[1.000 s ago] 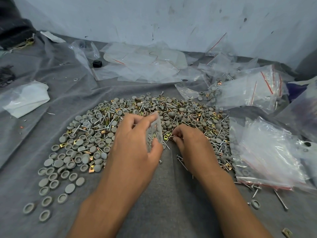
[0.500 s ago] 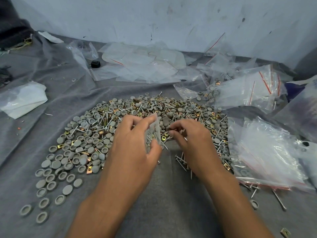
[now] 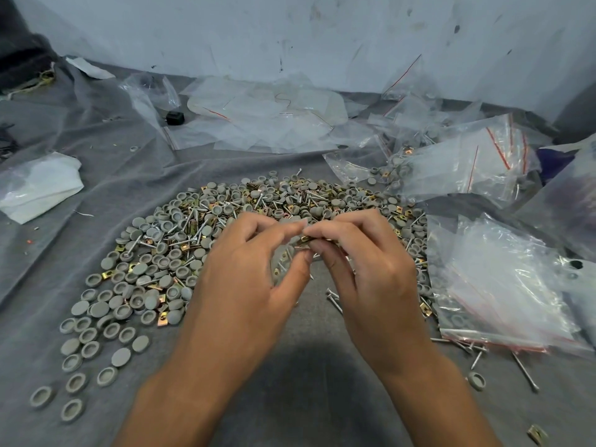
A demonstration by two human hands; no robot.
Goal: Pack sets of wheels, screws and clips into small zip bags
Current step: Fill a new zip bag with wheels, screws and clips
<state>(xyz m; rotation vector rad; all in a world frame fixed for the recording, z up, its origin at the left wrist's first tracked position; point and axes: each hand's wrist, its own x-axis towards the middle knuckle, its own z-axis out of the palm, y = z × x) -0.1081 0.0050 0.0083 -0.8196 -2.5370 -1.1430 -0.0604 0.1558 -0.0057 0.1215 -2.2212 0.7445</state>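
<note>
A wide pile of grey wheels, silver screws and brass clips lies on the grey cloth. My left hand holds a small clear zip bag between thumb and fingers above the pile's near edge; the bag is mostly hidden by the fingers. My right hand meets it from the right, fingertips pinching brass clips at the bag's mouth.
Empty and filled zip bags with red seal lines lie heaped at the right and back. Flat clear bags lie at the back by the wall. A white wad of plastic sits at the left. Loose screws and wheels lie at the near right.
My right hand has lifted from the pile with clips and come left to the bag's mouth. My left hand has raised the bag slightly.
</note>
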